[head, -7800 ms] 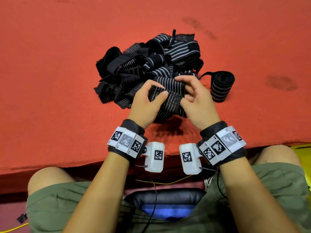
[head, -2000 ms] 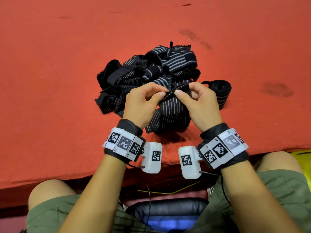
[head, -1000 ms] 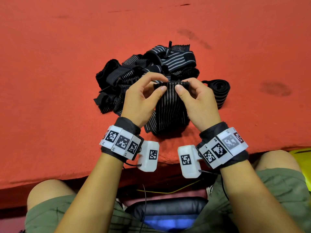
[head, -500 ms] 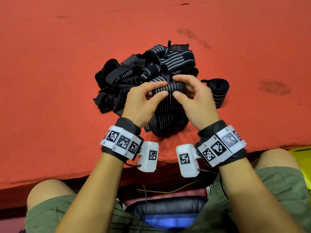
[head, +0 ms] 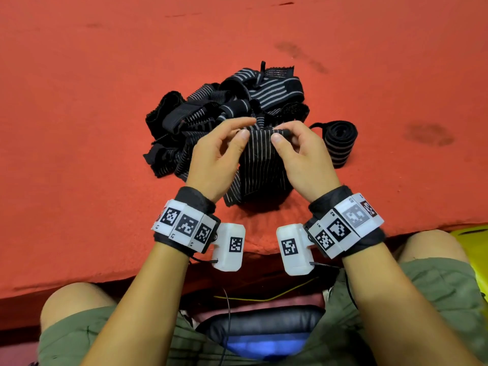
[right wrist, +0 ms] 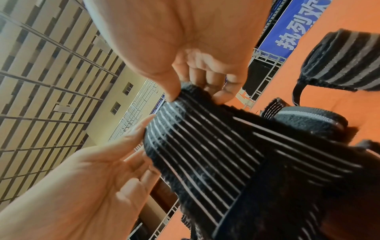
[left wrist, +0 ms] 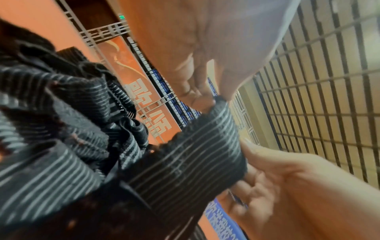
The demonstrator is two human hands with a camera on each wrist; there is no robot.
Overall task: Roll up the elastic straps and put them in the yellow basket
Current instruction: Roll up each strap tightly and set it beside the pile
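Observation:
A black elastic strap (head: 260, 159) with thin white stripes hangs upright between both hands above the red surface. My left hand (head: 247, 129) pinches its top edge at the left corner with thumb and forefinger. At the right corner my right hand (head: 279, 132) pinches the same edge. The top end looks folded over into a small start of a roll (right wrist: 185, 104). In the left wrist view the strap (left wrist: 195, 154) runs down into the pile. The loose strap pile (head: 227, 107) lies just behind the hands. Only a corner of the yellow basket (head: 472, 247) shows at the right.
One rolled-up strap (head: 340, 142) lies on the red surface (head: 79, 128) right of the pile. The surface's front edge runs just below my wrists, with my knees and green shorts under it. A dark stain (head: 427, 133) marks the surface further right.
The strap has gone from bunched sideways to hanging lengthwise. In the last second my fingers have shifted along its top edge, curling it over. Pile and rolled strap have stayed put.

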